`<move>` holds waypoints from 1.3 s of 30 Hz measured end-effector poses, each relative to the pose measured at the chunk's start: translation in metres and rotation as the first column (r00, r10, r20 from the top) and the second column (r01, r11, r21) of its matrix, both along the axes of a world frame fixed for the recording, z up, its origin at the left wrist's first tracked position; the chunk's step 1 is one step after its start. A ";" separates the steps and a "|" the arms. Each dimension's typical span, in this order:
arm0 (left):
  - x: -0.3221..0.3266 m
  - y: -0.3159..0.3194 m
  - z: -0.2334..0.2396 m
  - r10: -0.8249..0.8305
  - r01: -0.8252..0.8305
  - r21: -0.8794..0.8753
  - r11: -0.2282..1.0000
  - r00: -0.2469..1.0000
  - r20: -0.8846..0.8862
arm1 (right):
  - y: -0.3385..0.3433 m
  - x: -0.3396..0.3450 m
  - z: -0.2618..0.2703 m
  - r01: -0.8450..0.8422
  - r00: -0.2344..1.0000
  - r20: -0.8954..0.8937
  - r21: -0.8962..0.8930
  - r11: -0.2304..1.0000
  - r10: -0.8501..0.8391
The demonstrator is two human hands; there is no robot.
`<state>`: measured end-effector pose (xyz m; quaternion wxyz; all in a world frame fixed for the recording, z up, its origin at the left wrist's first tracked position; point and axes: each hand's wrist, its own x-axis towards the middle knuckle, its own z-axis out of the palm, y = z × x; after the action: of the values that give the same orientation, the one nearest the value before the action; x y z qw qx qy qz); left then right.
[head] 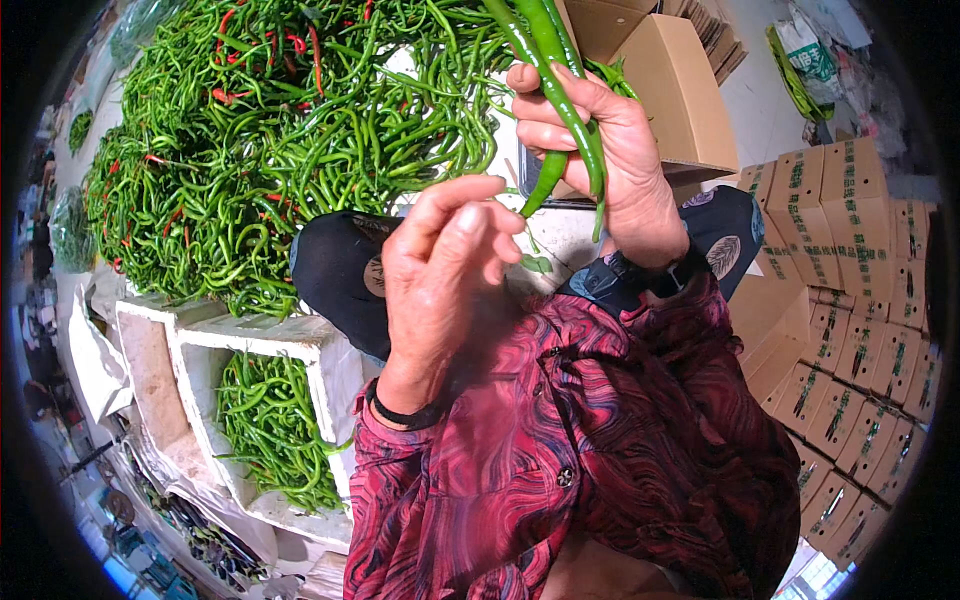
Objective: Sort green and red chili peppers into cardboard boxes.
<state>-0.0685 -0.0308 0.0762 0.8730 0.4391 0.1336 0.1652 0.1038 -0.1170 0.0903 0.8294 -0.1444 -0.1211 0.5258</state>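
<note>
My right hand is wrapped around a small bunch of long green chili peppers. Their tips hang below the fist, and the tops run out of the upper edge of view. My left hand is just left of the lowest tips, loosely curled, with thumb and fingers apart and nothing visible between them. One fingertip is beside a pepper tip; whether they touch is unclear. Beyond my knees spreads a large heap of green chilies, with some red ones mixed in.
An open cardboard box stands beyond my right hand, beside a dark-edged flat object. Printed cartons are stacked at right. At left, a white foam box holds green chilies. Plastic bags lie at upper right.
</note>
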 end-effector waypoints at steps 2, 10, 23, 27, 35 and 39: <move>0.002 -0.004 0.002 -0.011 0.011 -0.007 1.000 0.999 -0.036 | 0.001 -0.001 -0.001 -0.002 1.000 -0.023 0.001 1.000 0.002; 0.022 -0.032 0.020 0.187 -0.206 0.168 0.964 0.974 0.126 | 0.009 -0.010 -0.017 -0.168 0.982 -0.071 0.077 0.983 0.174; -0.053 0.023 0.034 0.687 -0.754 0.466 0.464 0.638 0.348 | 0.010 -0.007 -0.025 -0.038 0.952 -0.298 0.123 0.992 0.073; -0.143 0.068 0.032 0.829 -0.690 0.708 -0.152 0.301 0.471 | 0.010 0.005 -0.023 -0.053 0.904 -0.392 0.289 0.956 0.169; -0.169 0.021 0.010 0.883 -0.540 0.815 0.212 0.463 0.077 | 0.026 -0.018 -0.003 0.003 0.916 -0.362 0.435 0.900 0.172; -0.088 -0.010 0.001 0.479 -0.402 0.476 0.782 0.877 -0.046 | 0.036 -0.027 0.003 -0.030 0.901 -0.370 0.471 0.882 0.228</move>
<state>-0.1570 -0.0411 0.0776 0.6690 0.5984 0.2618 0.3548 0.0765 -0.0813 0.0936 0.8086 0.1770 -0.0711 0.5566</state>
